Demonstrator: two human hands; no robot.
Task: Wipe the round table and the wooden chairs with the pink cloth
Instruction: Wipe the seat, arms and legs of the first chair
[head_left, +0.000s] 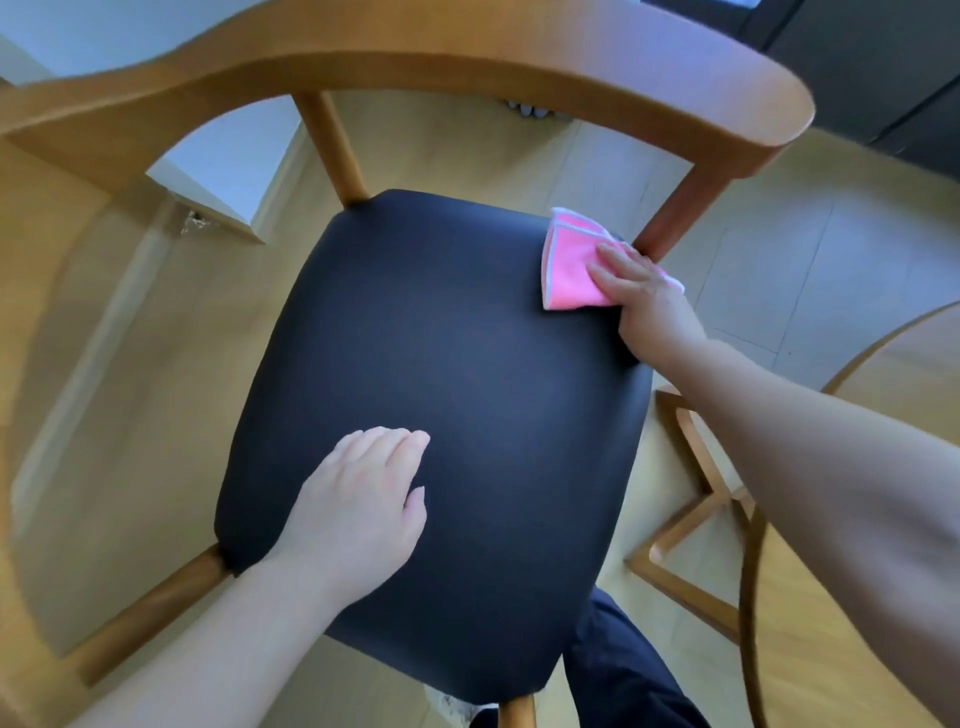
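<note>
Seat-wiping underway: my right hand presses pink cloth flat at two o'clock; left hand rests open; backrest, round table seemingly remain.

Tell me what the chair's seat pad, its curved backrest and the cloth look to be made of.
Seat pad: likely leather or faux leather, matte black; smooth, taut, faintly sheened surface with no visible weave.
Curved backrest: wood, light honey tone with a smooth satin finish; the grain is too blurred to see.
Pink cloth: soft fabric, possibly microfibre; folded layers with a pale stitched edge.
</note>
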